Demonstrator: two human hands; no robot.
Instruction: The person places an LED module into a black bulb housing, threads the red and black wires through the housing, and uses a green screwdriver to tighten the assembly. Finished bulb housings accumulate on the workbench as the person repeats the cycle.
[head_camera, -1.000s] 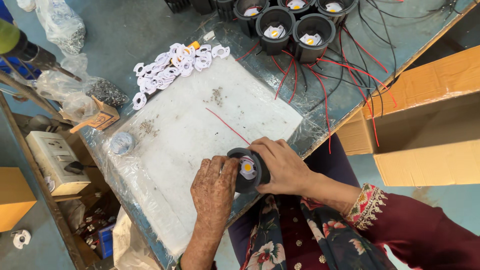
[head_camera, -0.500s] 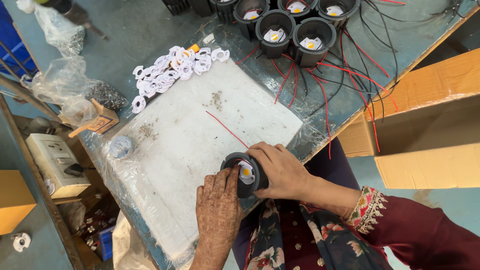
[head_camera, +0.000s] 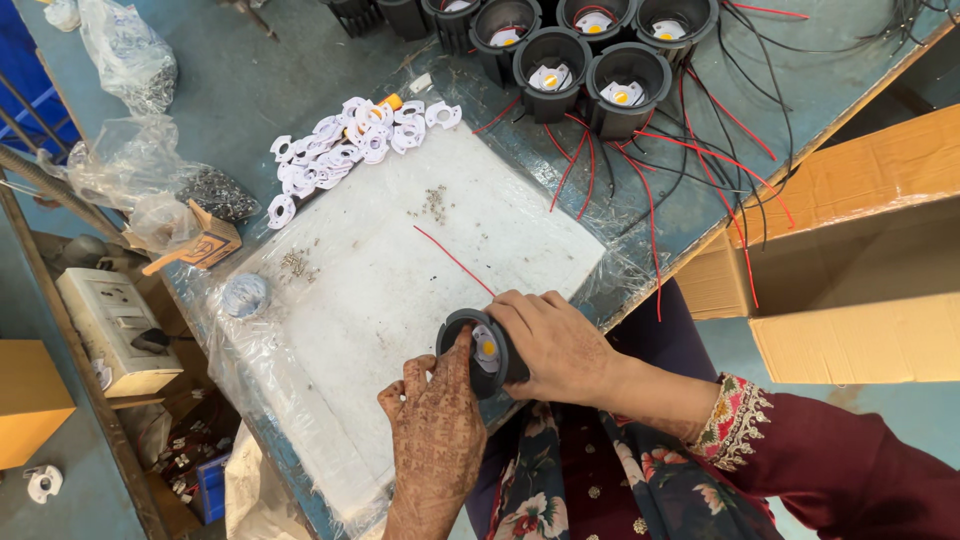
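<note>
At counter (head_camera: 250, 90) edge: right hand (head_camera: 560, 345) clamped round black housing (head_camera: 478, 352), body mostly hidden.
Left hand (head_camera: 435, 420) fingertip inside rim, grip loose; white rings (head_camera: 345, 150), wired housings (head_camera: 590, 60) beyond.

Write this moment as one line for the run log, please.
right hand: grips black lamp housing | left hand: finger on housing rim | housing over white sheet | red wire on sheet

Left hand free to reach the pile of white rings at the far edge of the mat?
Probably yes. The left hand only has a finger at the rim of the black lamp housing, which the right hand holds. The white mat between it and the white rings bears only small scraps and a red wire.
</note>
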